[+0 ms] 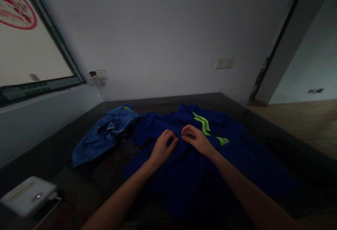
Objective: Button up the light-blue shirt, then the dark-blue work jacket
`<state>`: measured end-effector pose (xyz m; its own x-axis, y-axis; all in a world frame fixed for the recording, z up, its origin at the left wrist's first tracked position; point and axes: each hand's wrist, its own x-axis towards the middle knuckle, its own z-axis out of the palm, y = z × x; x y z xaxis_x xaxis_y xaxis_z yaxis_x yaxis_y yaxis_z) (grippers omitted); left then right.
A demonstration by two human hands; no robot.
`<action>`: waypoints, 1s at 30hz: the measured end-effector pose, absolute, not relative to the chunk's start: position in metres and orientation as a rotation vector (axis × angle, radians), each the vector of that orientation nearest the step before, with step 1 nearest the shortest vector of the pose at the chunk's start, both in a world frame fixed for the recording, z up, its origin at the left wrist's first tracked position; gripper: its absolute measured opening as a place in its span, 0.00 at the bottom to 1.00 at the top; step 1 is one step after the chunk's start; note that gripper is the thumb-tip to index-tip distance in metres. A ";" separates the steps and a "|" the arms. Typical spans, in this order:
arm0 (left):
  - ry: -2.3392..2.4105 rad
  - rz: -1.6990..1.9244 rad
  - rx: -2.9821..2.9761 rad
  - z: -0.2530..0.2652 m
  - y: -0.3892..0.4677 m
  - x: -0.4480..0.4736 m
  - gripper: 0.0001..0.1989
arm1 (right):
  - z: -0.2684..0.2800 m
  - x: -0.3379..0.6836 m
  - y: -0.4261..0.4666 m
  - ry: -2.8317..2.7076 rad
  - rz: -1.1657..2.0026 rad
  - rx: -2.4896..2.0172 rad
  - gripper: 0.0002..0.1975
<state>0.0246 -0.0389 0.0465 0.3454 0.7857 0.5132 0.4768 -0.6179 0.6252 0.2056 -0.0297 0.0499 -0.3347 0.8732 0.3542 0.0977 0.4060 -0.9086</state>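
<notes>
A dark blue work jacket (231,159) with yellow-green and grey reflective strips lies spread and rumpled across the dark table. Over its middle, my left hand (163,146) has thumb and forefinger pinched together at the cloth. Close by on the right, my right hand (196,139) pinches too, its fingers curled by the jacket near a reflective strip. Both hands seem to hold a bit of the jacket's fabric, though the dim light hides exactly what sits between the fingertips. A small gap separates the two hands.
A lighter blue garment (98,142) lies crumpled left of the jacket. On the near left of the dark table (158,100) is a white box-shaped device (28,193) with a cable. Wall sockets (224,63) are behind, and a window (34,47) is at left.
</notes>
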 end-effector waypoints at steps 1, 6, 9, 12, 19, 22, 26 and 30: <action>1.136 1.167 2.261 0.046 -0.039 0.025 0.05 | 0.050 0.205 -0.030 -1.729 1.011 -0.847 0.09; 1.254 1.165 2.353 0.040 -0.041 0.025 0.05 | 0.047 0.198 -0.034 -1.805 0.870 -0.809 0.04; 1.275 1.176 2.398 0.036 -0.042 0.025 0.05 | 0.045 0.195 -0.036 -1.811 0.799 -0.803 0.03; 1.266 1.210 2.411 0.035 -0.042 0.025 0.05 | 0.044 0.195 -0.036 -1.739 0.821 -0.888 0.08; 1.280 1.257 2.411 0.035 -0.041 0.023 0.06 | 0.046 0.196 -0.036 -1.796 0.693 -0.993 0.05; 1.290 1.272 2.411 0.033 -0.040 0.023 0.07 | 0.044 0.195 -0.036 -1.798 0.670 -1.037 0.04; 1.303 1.284 2.416 0.032 -0.037 0.022 0.06 | 0.043 0.194 -0.035 -1.820 0.650 -1.118 0.04; 1.286 1.275 2.414 0.031 -0.037 0.021 0.06 | 0.043 0.190 -0.039 -1.855 0.567 -1.091 0.02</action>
<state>0.0214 -0.0371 0.0309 0.2827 0.7313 0.6207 0.6272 -0.6305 0.4573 0.1904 -0.0393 0.0430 -0.2225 0.8595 0.4602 0.4552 0.5091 -0.7305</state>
